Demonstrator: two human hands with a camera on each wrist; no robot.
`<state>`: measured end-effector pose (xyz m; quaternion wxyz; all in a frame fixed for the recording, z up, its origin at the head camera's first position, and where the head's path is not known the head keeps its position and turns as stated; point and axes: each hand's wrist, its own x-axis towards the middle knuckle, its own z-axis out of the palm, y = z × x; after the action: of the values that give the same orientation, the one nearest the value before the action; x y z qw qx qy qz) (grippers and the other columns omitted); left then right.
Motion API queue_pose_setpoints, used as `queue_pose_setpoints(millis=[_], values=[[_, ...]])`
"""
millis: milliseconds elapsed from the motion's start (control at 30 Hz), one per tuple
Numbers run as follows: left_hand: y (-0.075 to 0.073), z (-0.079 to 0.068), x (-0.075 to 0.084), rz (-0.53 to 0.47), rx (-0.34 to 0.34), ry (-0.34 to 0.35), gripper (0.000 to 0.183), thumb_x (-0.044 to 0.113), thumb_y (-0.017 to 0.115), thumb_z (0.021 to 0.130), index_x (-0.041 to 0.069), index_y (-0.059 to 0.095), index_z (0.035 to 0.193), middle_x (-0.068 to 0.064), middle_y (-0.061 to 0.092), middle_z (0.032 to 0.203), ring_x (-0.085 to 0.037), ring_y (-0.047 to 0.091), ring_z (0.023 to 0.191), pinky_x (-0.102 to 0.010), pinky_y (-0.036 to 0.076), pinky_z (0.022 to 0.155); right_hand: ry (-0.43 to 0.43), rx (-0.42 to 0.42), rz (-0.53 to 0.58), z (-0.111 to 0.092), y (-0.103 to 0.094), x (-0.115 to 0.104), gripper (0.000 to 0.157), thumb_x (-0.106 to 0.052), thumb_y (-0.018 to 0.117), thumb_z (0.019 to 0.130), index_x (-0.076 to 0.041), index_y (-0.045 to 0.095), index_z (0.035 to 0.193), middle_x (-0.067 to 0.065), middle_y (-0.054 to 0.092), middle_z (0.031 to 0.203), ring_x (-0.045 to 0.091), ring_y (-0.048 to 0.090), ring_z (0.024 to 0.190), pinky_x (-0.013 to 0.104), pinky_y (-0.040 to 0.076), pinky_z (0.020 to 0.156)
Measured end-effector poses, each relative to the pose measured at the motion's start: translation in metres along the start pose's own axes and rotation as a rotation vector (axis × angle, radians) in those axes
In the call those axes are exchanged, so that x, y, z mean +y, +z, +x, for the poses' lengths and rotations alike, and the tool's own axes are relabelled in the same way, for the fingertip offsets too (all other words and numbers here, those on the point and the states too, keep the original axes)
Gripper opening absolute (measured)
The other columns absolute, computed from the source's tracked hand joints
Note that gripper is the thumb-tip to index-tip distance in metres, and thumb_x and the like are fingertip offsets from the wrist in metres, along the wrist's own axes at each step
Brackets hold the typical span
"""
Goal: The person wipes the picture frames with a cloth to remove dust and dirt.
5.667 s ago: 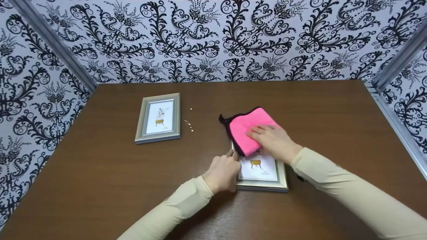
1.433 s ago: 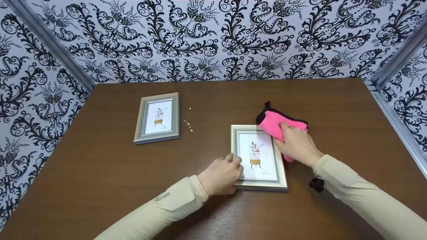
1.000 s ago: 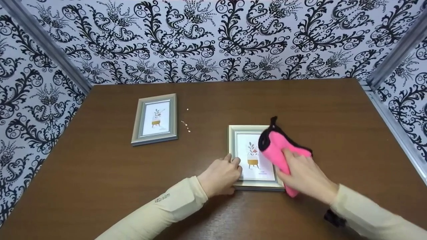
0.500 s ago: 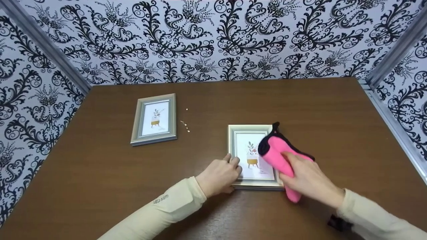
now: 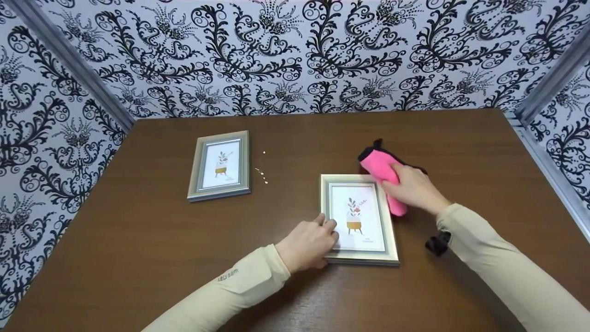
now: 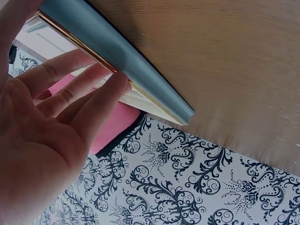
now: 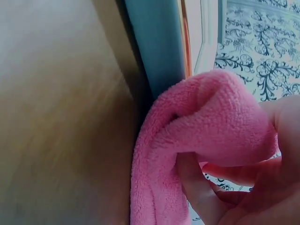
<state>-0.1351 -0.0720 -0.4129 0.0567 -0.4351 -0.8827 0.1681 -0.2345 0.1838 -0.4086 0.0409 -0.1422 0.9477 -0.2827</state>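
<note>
A picture frame with a plant print lies flat on the brown table. My left hand holds its left side near the lower corner; in the left wrist view the fingertips rest on the frame's edge. A pink cloth with black trim is bunched in my right hand, pinched between thumb and fingers. It lies over the frame's far right corner and along its right side. In the right wrist view the folded cloth touches the frame's blue-grey outer side.
A second, similar picture frame lies at the back left of the table. Several small pale crumbs or flakes lie just right of it. Black-and-white patterned walls enclose the table's back and sides.
Spread over the picture several seconds ago, the cloth is now bunched. Over the last half second my right hand has slid it away from me along the frame's right side. My left hand stays put.
</note>
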Motion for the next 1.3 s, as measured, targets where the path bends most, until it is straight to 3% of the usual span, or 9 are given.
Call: queue_pose_setpoints(millis=[233,400,600,733,867,967,1133,1300], values=[[-0.003,0.002,-0.002,0.022,0.011,-0.001,0.047,0.050,0.083,0.065,0.016,0.069,0.094,0.001,0.060,0.089,-0.021,0.062,0.088,-0.027,0.054,0.058,-0.058,-0.026,-0.042,-0.027,0.008,-0.008,0.060,-0.020,0.058,0.090,0.017,0.040,0.134,0.030,0.058,0.109,0.035,0.060,0.087,0.037,0.055,0.063],[-0.005,0.001,-0.003,0.011,0.017,0.003,0.045,0.049,0.084,0.064,0.017,0.070,0.091,0.001,0.061,0.086,-0.018,0.059,0.079,-0.027,0.052,0.054,-0.099,-0.047,-0.110,-0.065,0.016,-0.021,0.066,-0.021,0.060,0.089,0.017,0.036,0.137,0.039,0.045,0.130,0.045,0.056,0.107,0.051,0.052,0.083],[-0.004,0.000,-0.003,0.022,0.034,-0.014,0.042,0.048,0.085,0.061,0.018,0.070,0.086,0.001,0.060,0.083,-0.017,0.057,0.072,-0.026,0.050,0.051,-0.173,0.012,-0.147,-0.102,0.024,-0.031,0.062,-0.022,0.065,0.085,0.016,0.047,0.130,0.035,0.054,0.122,0.045,0.057,0.107,0.055,0.049,0.087],[-0.006,0.002,-0.003,0.027,0.014,-0.022,0.042,0.048,0.085,0.061,0.018,0.071,0.087,0.001,0.060,0.083,-0.017,0.057,0.072,-0.026,0.050,0.051,-0.190,0.048,-0.156,-0.114,0.026,-0.035,0.057,-0.021,0.068,0.082,0.013,0.054,0.126,0.028,0.058,0.119,0.042,0.060,0.103,0.056,0.048,0.086],[-0.006,0.003,-0.003,0.020,0.001,-0.026,0.041,0.047,0.086,0.060,0.020,0.071,0.087,0.001,0.061,0.084,-0.017,0.057,0.072,-0.026,0.050,0.050,-0.218,0.089,-0.163,-0.111,0.027,-0.037,0.052,-0.017,0.068,0.079,0.008,0.057,0.123,0.022,0.055,0.118,0.033,0.060,0.093,0.050,0.053,0.075],[-0.006,0.005,-0.001,0.020,0.004,-0.026,0.041,0.047,0.086,0.059,0.020,0.072,0.086,0.001,0.061,0.083,-0.017,0.057,0.070,-0.026,0.049,0.049,-0.238,0.105,-0.201,-0.098,0.026,-0.037,0.049,-0.014,0.066,0.080,0.007,0.057,0.123,0.024,0.052,0.120,0.035,0.059,0.092,0.050,0.053,0.073],[-0.003,0.007,0.003,0.037,0.038,-0.022,0.042,0.048,0.088,0.055,0.022,0.070,0.083,0.003,0.059,0.081,-0.016,0.057,0.070,-0.025,0.048,0.048,-0.206,0.055,-0.268,-0.065,0.025,-0.035,0.049,-0.009,0.062,0.085,0.011,0.051,0.128,0.034,0.047,0.130,0.049,0.052,0.112,0.060,0.044,0.090],[-0.002,0.006,0.004,0.031,0.068,-0.023,0.041,0.047,0.088,0.053,0.022,0.070,0.080,0.003,0.059,0.079,-0.017,0.058,0.071,-0.025,0.049,0.048,-0.114,-0.061,-0.304,-0.041,0.027,-0.044,0.055,-0.012,0.060,0.090,0.014,0.042,0.135,0.037,0.035,0.141,0.054,0.035,0.127,0.062,0.032,0.101]])
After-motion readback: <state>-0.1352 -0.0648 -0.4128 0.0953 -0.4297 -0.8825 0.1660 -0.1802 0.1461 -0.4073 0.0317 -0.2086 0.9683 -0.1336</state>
